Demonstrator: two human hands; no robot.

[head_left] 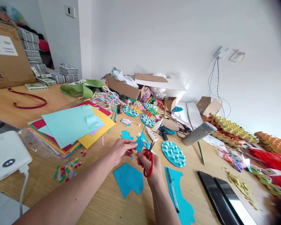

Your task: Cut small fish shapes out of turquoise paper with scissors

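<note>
Between thumb and fingers, my left hand (123, 150) pinches a small blue paper cutout (139, 144) with a jagged outline. Red-handled scissors (149, 164) are in my right hand (152, 170), their blades pointing away from me beside the cutout. Under my hands lies a larger blue paper piece (129, 179) with a notch in its near edge. A pen (172, 190) rests on a long blue sheet (181, 200) to the right of my right forearm. Blue scraps (126, 135) lie just beyond my left hand.
Stacked coloured paper (67, 125) and paper dots (67, 170) are on the left, near a white power bank (9, 156). To the right are a wavy blue oval (173, 153), a grey bottle (199, 133) and two black phones (221, 197). A glue bottle (151, 134) lies ahead.
</note>
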